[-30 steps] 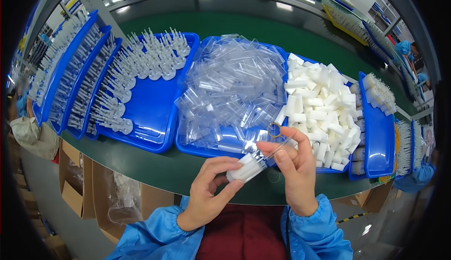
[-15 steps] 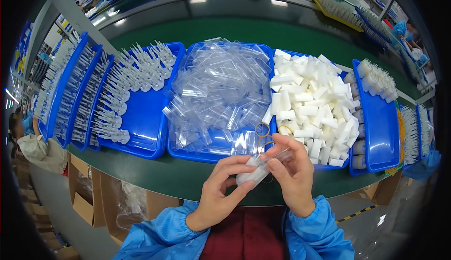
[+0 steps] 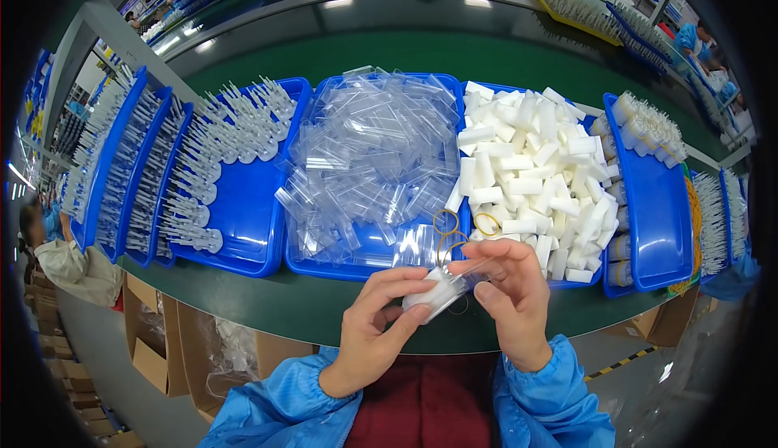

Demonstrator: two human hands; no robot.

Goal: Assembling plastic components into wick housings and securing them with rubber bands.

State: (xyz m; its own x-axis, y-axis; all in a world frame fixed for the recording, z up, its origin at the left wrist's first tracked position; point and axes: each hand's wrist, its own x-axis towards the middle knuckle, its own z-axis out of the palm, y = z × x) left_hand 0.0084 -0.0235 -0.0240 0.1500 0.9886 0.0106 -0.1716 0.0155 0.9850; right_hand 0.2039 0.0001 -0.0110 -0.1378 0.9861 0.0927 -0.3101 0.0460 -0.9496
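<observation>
Near the table's front edge, my left hand (image 3: 369, 318) grips a white foam block (image 3: 435, 292) between thumb and fingers. A clear plastic sheet (image 3: 478, 273) lies against the block and curves off it to the right. My right hand (image 3: 519, 302) pinches that sheet, its fingers bent over the upper edge and its thumb below. Just beyond my fingers lie several tan rubber bands (image 3: 445, 222). Behind them is a blue tray (image 3: 365, 266) heaped with clear plastic sheets (image 3: 373, 156). To its right stands a pile of white foam blocks (image 3: 535, 172) in another blue tray.
At left, a blue tray (image 3: 243, 213) holds translucent thin-stemmed parts (image 3: 243, 120), beside several tilted blue trays. Stacked blue trays (image 3: 660, 221) with bundled pieces stand at right, near hanging yellow bands (image 3: 695, 213). Cardboard boxes (image 3: 154, 343) sit below left; a person (image 3: 69, 262) is beyond.
My right thumb has shifted outward and the clear sheet shows more beside the block. The foam block is tilted slightly differently in my left hand. The view has shifted a little.
</observation>
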